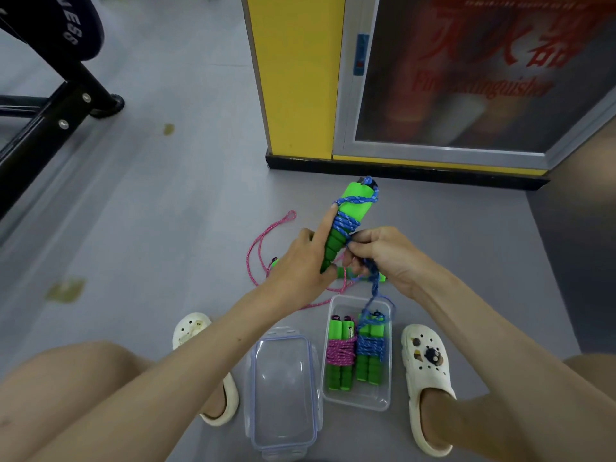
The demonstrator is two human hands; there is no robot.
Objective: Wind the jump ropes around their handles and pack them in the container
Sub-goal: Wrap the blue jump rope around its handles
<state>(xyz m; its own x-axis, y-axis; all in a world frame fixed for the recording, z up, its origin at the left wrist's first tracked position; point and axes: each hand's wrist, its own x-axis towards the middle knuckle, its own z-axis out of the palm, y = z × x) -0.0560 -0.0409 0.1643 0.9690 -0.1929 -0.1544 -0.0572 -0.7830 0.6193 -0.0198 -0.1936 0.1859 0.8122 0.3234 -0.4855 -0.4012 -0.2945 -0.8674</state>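
Left hand: my fingers grasp the lower foam end of a pair of green handles. The index finger lies straight up along their side.
Green handles: held together above the floor, tilted, with the flat bright ends pointing away from me.
Blue rope: several turns sit tight around the middle of the handles. One strand runs up to the far end.
Right hand: my fingers pinch the blue rope just beside the handles. The slack hangs from this hand down towards the container.
Container: clear plastic and open, on the floor between my feet, near the right one.
Pink-wound bundle: lies in the left half of the container, with the handles side by side.
Blue-wound bundle: lies in the right half, touching the pink one.
Loose pink rope: spread in loops on the floor behind my hands. Bits of its green handles show there, mostly hidden.
Lid: clear, flat on the floor just left of the container.
Clogs: white, one on each foot, either side of the lid and container.
Beyond: a yellow pillar and a glazed fire-extinguisher cabinet. A black frame stands at far left.
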